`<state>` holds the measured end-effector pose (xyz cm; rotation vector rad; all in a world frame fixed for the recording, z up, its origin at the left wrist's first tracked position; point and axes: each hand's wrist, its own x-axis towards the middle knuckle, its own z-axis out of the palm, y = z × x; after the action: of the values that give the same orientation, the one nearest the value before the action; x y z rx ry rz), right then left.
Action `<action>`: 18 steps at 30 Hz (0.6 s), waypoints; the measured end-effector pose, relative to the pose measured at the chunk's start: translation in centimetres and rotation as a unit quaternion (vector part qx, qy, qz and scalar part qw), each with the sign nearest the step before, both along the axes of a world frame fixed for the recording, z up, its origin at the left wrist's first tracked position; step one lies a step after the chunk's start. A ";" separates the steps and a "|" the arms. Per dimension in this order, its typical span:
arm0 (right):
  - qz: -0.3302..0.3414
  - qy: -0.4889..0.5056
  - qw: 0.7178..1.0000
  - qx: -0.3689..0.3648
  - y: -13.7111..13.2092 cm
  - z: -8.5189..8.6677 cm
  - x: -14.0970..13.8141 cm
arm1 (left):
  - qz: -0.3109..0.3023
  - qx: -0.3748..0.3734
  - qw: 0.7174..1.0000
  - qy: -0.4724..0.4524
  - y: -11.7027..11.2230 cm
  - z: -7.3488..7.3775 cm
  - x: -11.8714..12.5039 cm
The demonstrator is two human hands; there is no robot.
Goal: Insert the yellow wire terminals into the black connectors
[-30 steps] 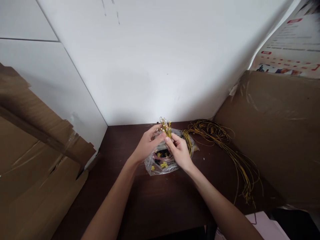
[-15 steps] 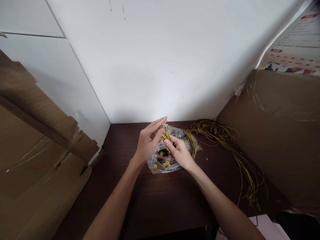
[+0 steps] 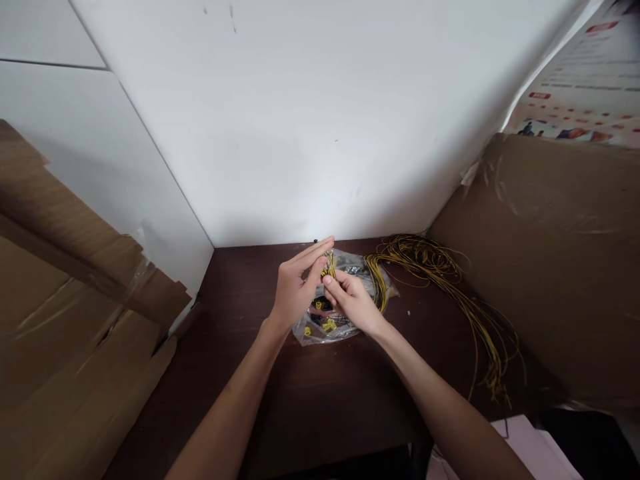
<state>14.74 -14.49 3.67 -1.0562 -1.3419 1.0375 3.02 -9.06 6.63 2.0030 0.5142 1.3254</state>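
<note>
Basically, right hand (image 3: 354, 301) pinches the yellow-black wire bundle (image 3: 330, 268) over the plastic bag (image 3: 313, 339) — left hand (image 3: 294, 285) cupped at the tips, contact unclear — firm right grip, gentle left palm probably best.

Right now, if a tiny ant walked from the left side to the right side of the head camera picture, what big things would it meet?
Brown cardboard on the left → left hand → right hand → pile of yellow and black wires → brown cardboard on the right.
</note>
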 end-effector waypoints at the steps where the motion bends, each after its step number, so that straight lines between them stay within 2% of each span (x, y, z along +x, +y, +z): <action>1: 0.002 0.005 1.000 0.000 0.0 0.1 0.0 | -0.008 -0.009 1.000 0.001 -0.1 0.0 0.1; 6: 0.005 0.027 1.000 -0.010 0.0 0.1 0.0 | -0.059 -0.052 0.997 -0.003 -0.5 0.1 0.4; 10: 0.025 0.071 0.997 -0.033 0.1 0.0 0.2 | -0.081 -0.095 0.990 -0.071 0.3 0.0 -0.1; 13: 0.050 0.090 0.994 -0.047 0.0 0.0 0.4 | -0.083 -0.114 0.985 -0.094 1.1 0.1 -1.1; 18: 0.062 0.104 0.991 -0.064 0.0 0.2 0.4 | -0.057 -0.099 0.992 -0.052 1.9 0.7 -2.8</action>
<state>15.15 -14.48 3.87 -0.9386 -1.1957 1.3040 0.23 -7.18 7.29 1.7646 0.4579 1.2514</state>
